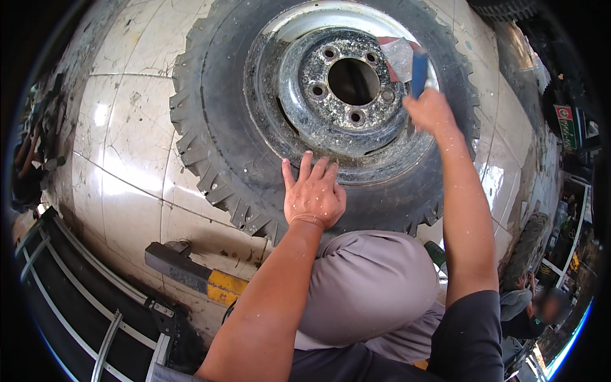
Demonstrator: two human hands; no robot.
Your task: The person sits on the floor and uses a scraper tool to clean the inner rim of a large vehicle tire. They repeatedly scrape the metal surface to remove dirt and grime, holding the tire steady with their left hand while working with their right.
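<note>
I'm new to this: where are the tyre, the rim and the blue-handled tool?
tyre (210, 146), head view, left sidewall tread
rim (318, 121), head view, metal disc left of hub hole
tool (419, 73), head view, blue handle

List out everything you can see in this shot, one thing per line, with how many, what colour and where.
tyre: one, black, knobbly tread, lying flat on the floor, centre top.
wheel rim: one, grey metal, dirty, with bolt holes round a centre hole, inside the tyre.
tool with blue handle: one, held over the rim at upper right.
pale scrap: one, whitish with red behind it, on the rim beside the tool.
floor tiles: large, cream, cracked and stained.
block: one, grey with a yellow end, on the floor at lower left.
other person: one, crouched at lower right edge.
knee: grey trousers, against the tyre.
left hand: flat on the tyre sidewall.
right hand: gripping the tool.
</note>
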